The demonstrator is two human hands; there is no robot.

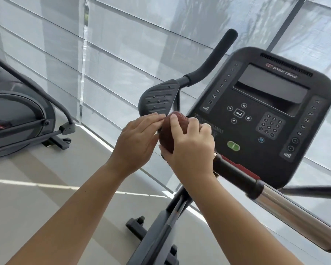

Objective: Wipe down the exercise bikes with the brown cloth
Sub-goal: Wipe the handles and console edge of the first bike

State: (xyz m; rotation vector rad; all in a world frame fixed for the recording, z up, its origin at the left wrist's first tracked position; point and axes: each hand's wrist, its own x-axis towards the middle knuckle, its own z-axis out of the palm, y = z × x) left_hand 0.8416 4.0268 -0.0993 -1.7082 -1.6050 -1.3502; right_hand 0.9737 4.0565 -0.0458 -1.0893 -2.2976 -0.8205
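Note:
An exercise bike stands in front of me, its black console (264, 119) tilted at the right. A grey ribbed pad (159, 98) with water drops sits left of the console, under a black curved handlebar (214, 58). The brown cloth (168, 134) is bunched into a ball just below that pad. My right hand (189, 146) is wrapped around the cloth. My left hand (136, 142) pinches the cloth's left edge with its fingertips, close to the pad's lower rim. Most of the cloth is hidden by my fingers.
A chrome bar with a black grip (243, 178) runs from my right hand toward the lower right. The bike's frame and foot (141, 228) stand on the beige floor. A second machine (21, 119) stands at the left. Grey window blinds (122, 44) fill the background.

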